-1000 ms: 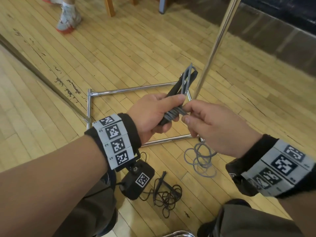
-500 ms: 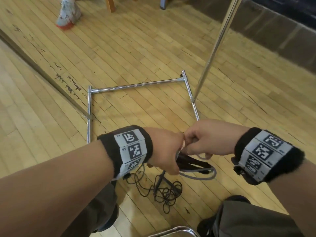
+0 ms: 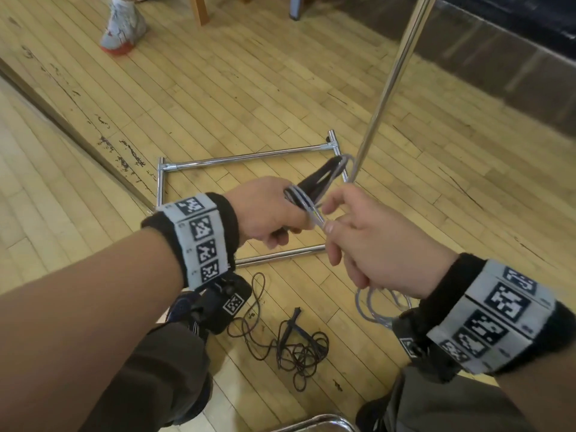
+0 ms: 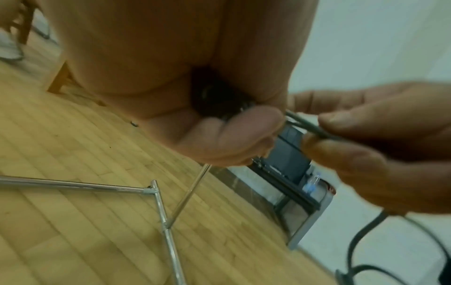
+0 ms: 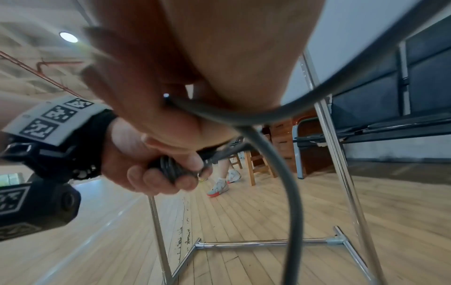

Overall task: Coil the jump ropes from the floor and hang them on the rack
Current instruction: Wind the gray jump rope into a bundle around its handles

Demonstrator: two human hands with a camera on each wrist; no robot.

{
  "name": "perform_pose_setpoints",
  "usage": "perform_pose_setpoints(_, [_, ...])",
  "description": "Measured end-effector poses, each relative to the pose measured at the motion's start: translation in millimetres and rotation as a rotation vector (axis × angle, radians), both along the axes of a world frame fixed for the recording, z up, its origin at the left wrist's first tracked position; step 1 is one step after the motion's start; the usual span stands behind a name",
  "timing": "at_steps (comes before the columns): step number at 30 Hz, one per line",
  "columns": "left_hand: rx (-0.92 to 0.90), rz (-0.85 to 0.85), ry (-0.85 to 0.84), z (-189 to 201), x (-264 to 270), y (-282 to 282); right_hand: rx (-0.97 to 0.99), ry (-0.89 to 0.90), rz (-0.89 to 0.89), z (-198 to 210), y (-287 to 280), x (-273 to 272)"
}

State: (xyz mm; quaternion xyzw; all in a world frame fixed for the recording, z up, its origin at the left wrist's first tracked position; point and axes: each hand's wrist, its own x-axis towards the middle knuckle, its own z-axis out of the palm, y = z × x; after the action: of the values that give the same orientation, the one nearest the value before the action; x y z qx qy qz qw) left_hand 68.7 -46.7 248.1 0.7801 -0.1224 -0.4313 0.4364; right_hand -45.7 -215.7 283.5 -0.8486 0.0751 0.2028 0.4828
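Note:
My left hand (image 3: 274, 213) grips the black handles (image 3: 318, 182) of a grey jump rope, with grey cord (image 3: 304, 202) wound around them. My right hand (image 3: 352, 232) pinches that cord (image 4: 307, 125) between thumb and fingers, right beside the left hand. The loose remainder of the grey rope (image 3: 380, 307) hangs in loops below my right wrist, and the cord (image 5: 275, 154) also curves down past the right wrist camera. A second, dark brown jump rope (image 3: 296, 347) lies tangled on the wooden floor between my knees. The chrome rack's base frame (image 3: 246, 157) lies on the floor beyond my hands, with its upright pole (image 3: 392, 76) rising at the right.
Another person's foot in a white and red shoe (image 3: 123, 26) stands at the far left, near wooden chair legs (image 3: 199, 7). A dark strip (image 3: 62, 120) crosses the floor diagonally at the left. A chrome tube (image 3: 314, 424) curves at the bottom edge.
My hands dropped low half a second ago, then rose again with the handles pointing away. The right hand has carried the grey cord round the handles for another turn.

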Motion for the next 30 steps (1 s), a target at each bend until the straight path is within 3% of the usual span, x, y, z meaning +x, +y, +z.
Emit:
perform_pose_setpoints(2, [-0.23, 0.032, 0.134, 2.7, 2.1, 5.5, 0.059, -0.003, -0.023, -4.4, -2.3, 2.3])
perform_pose_setpoints(5, [-0.39, 0.076, 0.251, 4.8, 1.4, 7.8, 0.147, 0.073, 0.03, -10.2, -11.0, 5.7])
perform_pose_setpoints(13, [-0.371, -0.048, 0.214, 6.0, -5.1, 7.1, 0.223, 0.197, 0.263, -23.9, -28.1, 12.2])
perform_pose_setpoints(17, [-0.153, -0.463, 0.219, 13.7, -12.4, 7.4, 0.14, 0.319, 0.252, -25.6, -37.3, 17.3])
perform_pose_setpoints(21, [0.234, -0.718, 0.047, 8.3, -36.5, -6.4, -0.199, 0.261, 0.442, -23.5, -29.3, 20.9])
perform_pose_setpoints(26, [0.489, -0.686, -0.198, 2.1, -44.1, -10.9, -0.426, 0.081, 0.474, -10.2, -9.4, 19.3])
perform_pose_setpoints(30, [0.573, -0.412, -0.311, -0.5, -34.0, -17.5, -0.492, -0.061, 0.379, -6.0, 3.5, 17.0])
